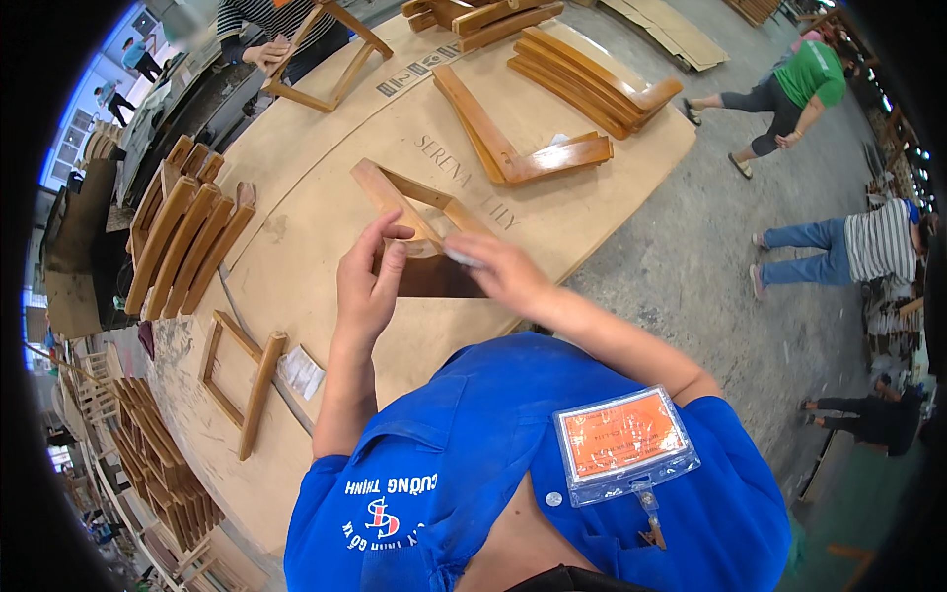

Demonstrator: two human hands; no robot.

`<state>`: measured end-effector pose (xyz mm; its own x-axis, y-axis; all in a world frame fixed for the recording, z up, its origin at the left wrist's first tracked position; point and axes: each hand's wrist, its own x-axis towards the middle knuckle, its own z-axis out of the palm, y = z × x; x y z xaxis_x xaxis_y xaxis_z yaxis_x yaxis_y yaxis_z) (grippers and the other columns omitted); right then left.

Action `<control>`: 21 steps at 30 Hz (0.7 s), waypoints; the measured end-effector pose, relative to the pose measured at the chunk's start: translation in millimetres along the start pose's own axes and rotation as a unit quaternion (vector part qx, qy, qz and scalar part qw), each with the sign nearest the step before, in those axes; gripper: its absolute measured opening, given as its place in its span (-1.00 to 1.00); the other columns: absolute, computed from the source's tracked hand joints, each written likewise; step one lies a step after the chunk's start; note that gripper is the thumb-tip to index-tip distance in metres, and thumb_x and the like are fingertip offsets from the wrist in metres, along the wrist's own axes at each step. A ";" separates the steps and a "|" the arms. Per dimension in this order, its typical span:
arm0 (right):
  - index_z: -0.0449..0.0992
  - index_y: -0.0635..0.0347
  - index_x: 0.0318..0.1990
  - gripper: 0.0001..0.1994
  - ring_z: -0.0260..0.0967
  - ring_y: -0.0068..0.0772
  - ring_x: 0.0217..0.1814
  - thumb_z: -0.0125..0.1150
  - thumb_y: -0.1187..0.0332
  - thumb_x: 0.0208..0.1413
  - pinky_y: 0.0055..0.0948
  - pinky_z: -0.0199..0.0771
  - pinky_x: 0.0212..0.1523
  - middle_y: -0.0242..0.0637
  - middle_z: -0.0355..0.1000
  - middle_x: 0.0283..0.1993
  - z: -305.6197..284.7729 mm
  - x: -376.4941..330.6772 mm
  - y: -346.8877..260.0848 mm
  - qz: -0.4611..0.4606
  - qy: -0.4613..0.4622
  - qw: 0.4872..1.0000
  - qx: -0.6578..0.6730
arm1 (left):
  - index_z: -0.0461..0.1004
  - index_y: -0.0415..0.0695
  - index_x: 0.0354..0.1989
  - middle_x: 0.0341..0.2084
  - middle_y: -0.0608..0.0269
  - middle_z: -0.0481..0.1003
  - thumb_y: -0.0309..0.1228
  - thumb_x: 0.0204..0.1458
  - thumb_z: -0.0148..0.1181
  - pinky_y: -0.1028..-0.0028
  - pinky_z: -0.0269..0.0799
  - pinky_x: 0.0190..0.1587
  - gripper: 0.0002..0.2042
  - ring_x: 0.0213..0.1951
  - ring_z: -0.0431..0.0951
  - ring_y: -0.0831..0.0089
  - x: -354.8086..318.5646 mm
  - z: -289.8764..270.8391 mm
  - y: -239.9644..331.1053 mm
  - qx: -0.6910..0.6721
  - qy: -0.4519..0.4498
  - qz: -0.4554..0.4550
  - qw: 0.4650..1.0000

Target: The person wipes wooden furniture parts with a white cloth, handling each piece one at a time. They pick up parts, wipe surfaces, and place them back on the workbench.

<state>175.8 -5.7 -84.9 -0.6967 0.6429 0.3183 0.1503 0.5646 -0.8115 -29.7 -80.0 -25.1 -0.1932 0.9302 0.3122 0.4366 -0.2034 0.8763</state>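
Blue shirt (513,464) with orange badge holder (623,441) fills lower frame. Centre frame: left hand (367,286) pinches the near corner of a triangular wooden frame (414,212) lying on the cardboard-covered bench (326,178). Right hand (493,268) presses a small pale pad (462,257), likely abrasive, onto the same joint. Judged mid-job: finished-looking pieces (592,84) stacked upper centre, more parts (187,237) waiting left.

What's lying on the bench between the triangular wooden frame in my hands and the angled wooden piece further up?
Nothing: in the head view, only bare board top shows between the triangular frame and the angled wooden piece.
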 end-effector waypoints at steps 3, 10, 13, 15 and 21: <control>0.38 0.22 0.15 -0.57 0.28 -0.03 0.23 0.06 0.57 0.07 -0.28 0.31 0.21 -0.03 0.33 0.19 21.4 -30.8 19.7 0.035 0.003 0.999 -0.001 | 0.49 -0.25 -0.11 -0.26 0.18 0.56 -0.51 0.07 0.17 0.53 0.41 -0.15 -0.79 -0.25 0.53 0.49 -1.2 0.9 3.8 0.027 -0.010 -0.039 0.999; 0.26 0.21 0.24 -0.48 0.21 -0.06 0.30 0.03 0.57 0.05 -0.27 0.25 0.27 -0.07 0.23 0.29 10.2 -53.7 34.1 0.140 -0.045 0.989 0.000 | 0.51 -0.30 -0.21 -0.30 0.19 0.56 -0.60 0.02 0.19 0.52 0.41 -0.08 -0.85 -0.19 0.54 0.48 -1.9 -0.4 9.6 0.054 -0.017 -0.049 0.997; 0.28 0.18 0.23 -0.47 0.24 -0.03 0.26 -0.01 0.60 0.02 -0.26 0.26 0.26 -0.08 0.25 0.27 35.7 -48.3 30.2 0.033 0.019 0.998 0.057 | 0.50 -0.30 -0.23 -0.30 0.19 0.56 -0.59 0.02 0.18 0.52 0.40 -0.07 -0.86 -0.19 0.54 0.48 3.9 2.8 12.7 0.070 -0.018 -0.044 0.996; 0.28 0.15 0.23 -0.47 0.25 -0.03 0.26 -0.01 0.59 0.03 -0.26 0.25 0.26 -0.08 0.26 0.26 39.5 -53.4 48.9 -0.016 0.050 0.997 0.053 | 0.50 -0.29 -0.23 -0.29 0.19 0.56 -0.60 0.03 0.18 0.53 0.40 -0.08 -0.87 -0.19 0.53 0.48 7.1 4.3 16.9 0.105 -0.033 -0.042 0.993; 0.43 0.21 0.03 -0.66 0.37 0.01 0.10 -0.24 0.47 0.18 -0.23 0.34 0.13 -0.06 0.39 0.13 -16.8 -118.2 123.7 0.426 -0.078 0.899 -0.060 | 0.50 -0.28 -0.22 -0.31 0.19 0.56 -0.59 0.03 0.18 0.53 0.40 -0.10 -0.86 -0.22 0.53 0.48 13.2 7.5 24.9 0.118 -0.041 -0.024 0.992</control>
<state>288.5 -3.1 -214.7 -0.3818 0.7934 -0.4741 0.7437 -0.0409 -0.6673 -14.7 -70.5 -1.9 -0.1512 0.9605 0.2337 0.6234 -0.0908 0.7766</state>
